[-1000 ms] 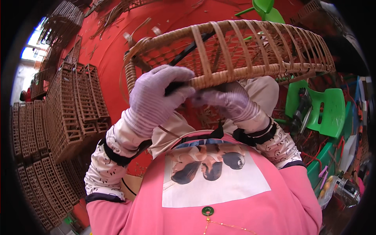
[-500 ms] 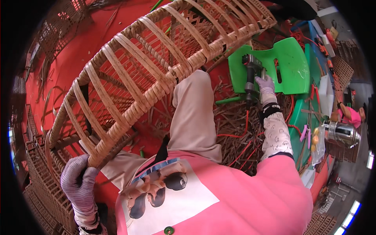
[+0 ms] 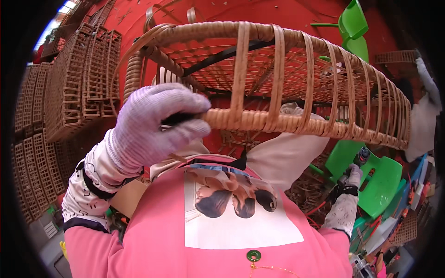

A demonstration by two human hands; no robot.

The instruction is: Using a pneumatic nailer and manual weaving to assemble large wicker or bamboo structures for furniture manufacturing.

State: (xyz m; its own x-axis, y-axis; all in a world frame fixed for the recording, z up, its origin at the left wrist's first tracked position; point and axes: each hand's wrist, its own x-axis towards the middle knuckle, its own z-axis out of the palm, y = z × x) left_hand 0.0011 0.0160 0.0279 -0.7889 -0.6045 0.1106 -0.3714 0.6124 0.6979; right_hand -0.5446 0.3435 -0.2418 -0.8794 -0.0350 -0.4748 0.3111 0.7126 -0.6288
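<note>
A wicker frame (image 3: 259, 119) with wrapped rims and evenly spaced cane strips lies across my lap, its open lattice facing away. My left hand (image 3: 155, 123), in a pale striped glove, pinches the left end of the near wrapped rim between thumb and fingers. Low on the right, my gloved right hand (image 3: 355, 175) is closed around a dark nail gun (image 3: 362, 156), seen small and partly hidden by the hand. The gun rests over a green plastic chair (image 3: 381, 185). A red hose (image 3: 317, 207) runs close to my right wrist.
Stacked wicker lattice panels (image 3: 69, 88) stand on the left. Cut cane scraps (image 3: 303, 187) litter the red floor (image 3: 134, 18) beside my leg. Another green chair (image 3: 354, 21) is at the far right. Loose cane ends (image 3: 150, 18) curl above the frame's left corner.
My view has swung left. The wicker frame has turned to lie more level, and my left hand has come up with its end. My right hand stays with the nail gun at the green chair.
</note>
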